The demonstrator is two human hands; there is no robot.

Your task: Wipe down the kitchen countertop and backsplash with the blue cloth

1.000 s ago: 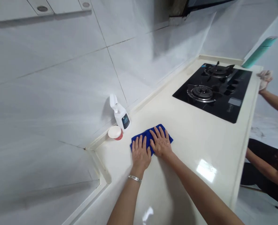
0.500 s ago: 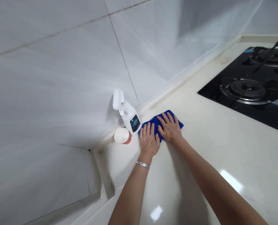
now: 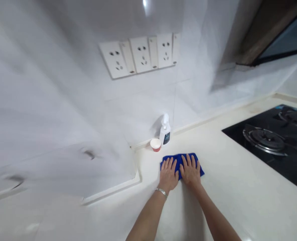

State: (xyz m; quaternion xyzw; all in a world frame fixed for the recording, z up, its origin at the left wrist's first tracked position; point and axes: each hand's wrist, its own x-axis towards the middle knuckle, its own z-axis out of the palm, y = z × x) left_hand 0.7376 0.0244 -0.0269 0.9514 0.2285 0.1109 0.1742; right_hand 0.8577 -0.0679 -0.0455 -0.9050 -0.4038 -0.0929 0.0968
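A blue cloth (image 3: 179,159) lies flat on the cream countertop (image 3: 228,187). My left hand (image 3: 168,174) and my right hand (image 3: 190,172) rest side by side on it, palms down, fingers stretched out and pressing the cloth. A bracelet circles my left wrist. Just behind the cloth, against the wall, stand a white spray bottle (image 3: 165,130) and a small red cup (image 3: 156,144) with a white inside.
A black gas hob (image 3: 271,142) with two burners is set into the counter at the right. A row of wall sockets (image 3: 140,54) sits on the white tiled wall above. The counter turns a corner at the left.
Both hands slid the blue cloth back from the spray bottle toward me. The view swung up, showing the sockets, and the other person at the right is out of sight.
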